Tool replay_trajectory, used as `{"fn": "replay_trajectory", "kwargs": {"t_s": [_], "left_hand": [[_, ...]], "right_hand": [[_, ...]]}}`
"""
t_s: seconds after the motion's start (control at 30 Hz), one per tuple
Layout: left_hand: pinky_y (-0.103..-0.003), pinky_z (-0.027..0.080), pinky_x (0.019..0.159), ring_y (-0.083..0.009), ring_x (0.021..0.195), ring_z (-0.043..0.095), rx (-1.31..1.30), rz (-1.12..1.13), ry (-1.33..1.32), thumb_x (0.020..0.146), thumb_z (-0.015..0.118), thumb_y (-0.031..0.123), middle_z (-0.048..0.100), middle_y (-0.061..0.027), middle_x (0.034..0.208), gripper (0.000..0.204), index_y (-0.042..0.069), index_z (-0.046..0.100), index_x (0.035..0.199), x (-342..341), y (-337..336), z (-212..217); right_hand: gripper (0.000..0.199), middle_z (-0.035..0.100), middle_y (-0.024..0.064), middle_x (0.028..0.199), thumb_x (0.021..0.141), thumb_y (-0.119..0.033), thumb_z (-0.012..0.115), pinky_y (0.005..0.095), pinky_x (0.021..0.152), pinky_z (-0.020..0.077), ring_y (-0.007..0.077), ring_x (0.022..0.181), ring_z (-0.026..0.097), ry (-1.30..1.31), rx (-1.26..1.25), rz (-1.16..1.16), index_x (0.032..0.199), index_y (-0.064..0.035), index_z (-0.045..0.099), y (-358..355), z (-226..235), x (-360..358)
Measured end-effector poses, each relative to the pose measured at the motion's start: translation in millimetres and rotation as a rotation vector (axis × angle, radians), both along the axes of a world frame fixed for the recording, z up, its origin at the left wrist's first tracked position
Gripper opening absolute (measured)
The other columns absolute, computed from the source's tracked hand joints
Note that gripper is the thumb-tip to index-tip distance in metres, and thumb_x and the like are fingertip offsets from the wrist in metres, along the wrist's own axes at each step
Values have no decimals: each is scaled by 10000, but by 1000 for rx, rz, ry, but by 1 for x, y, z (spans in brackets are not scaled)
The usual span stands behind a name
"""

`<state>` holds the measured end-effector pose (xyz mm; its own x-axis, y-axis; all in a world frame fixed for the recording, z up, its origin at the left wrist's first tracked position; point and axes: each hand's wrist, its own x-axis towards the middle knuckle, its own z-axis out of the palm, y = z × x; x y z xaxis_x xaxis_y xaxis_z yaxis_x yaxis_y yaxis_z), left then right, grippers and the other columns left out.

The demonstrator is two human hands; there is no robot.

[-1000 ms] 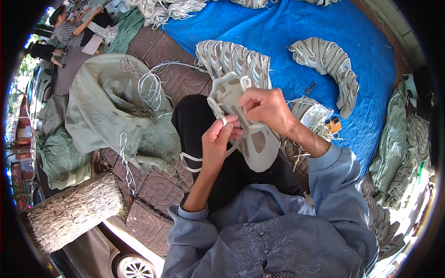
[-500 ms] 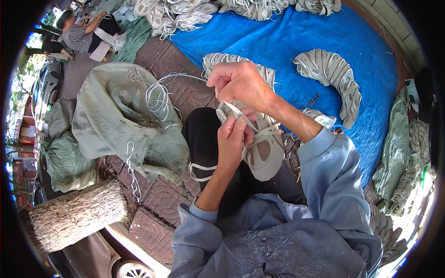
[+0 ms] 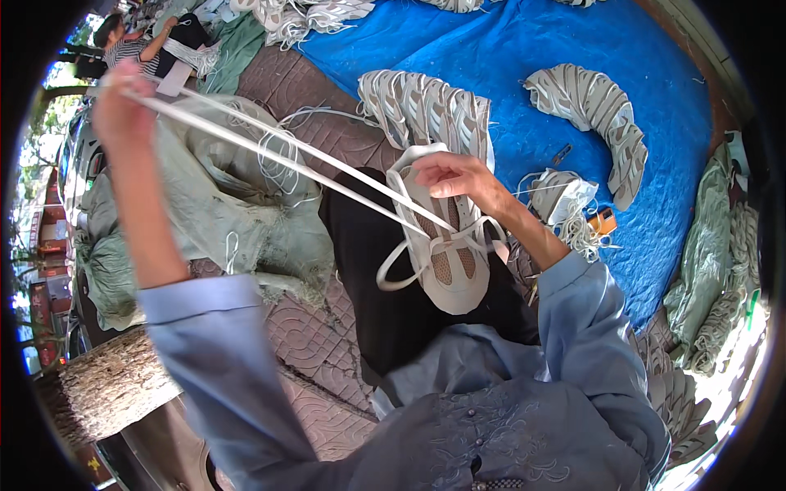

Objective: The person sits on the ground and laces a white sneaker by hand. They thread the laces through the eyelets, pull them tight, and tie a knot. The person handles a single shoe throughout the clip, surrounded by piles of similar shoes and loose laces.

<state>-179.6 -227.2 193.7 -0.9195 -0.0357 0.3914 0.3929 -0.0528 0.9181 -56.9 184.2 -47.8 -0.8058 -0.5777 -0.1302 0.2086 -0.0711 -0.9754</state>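
A white and beige shoe upper [image 3: 457,288], with mesh panels and no sole showing, lies over my dark-trousered lap. A white shoelace [image 3: 303,169] runs through its eyelets. Far out at the upper left, my left hand [image 3: 127,110] is closed on the lace, blurred by motion. Two strands stretch taut from it back to the upper. A loose loop of lace hangs at the upper's left side. My right hand [image 3: 458,176] is over the upper's right side, fingers loosely extended and apart. I see nothing gripped in it.
A blue tarp [image 3: 508,49] carries curved rows of stacked shoe uppers [image 3: 589,102] and an orange box [image 3: 603,221]. Left are a grey-green sack [image 3: 221,180], a tangle of cord, and a log [image 3: 115,380]. Another person [image 3: 135,53] sits at the far upper left.
My left hand has swung from the shoe upper to the upper left, drawing the lace out long. My right hand has dropped slightly and loosened its fingers; the upper shows more fully.
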Motion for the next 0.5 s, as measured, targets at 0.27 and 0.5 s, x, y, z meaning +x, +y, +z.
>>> {"fn": "replay_trajectory", "kwargs": {"t_s": [0.27,0.5], "left_hand": [[-287,459,770,-128,782,525,-175,196,-51,888,469,171,543,-120,997,314,-51,461,1110,-17,89,18],[-367,479,609,-298,712,591,-1778,717,370,835,507,265,604,-154,820,262,70,580,994,43,144,-49]], "right_hand": [[452,607,96,851,665,-105,635,252,769,403,143,791,558,-196,-293,158,1076,55,535,-28,32,10],[145,406,-1,501,751,-93,601,234,379,256,82,388,357,-515,-428,-11,804,42,593,-10,14,3]]}}
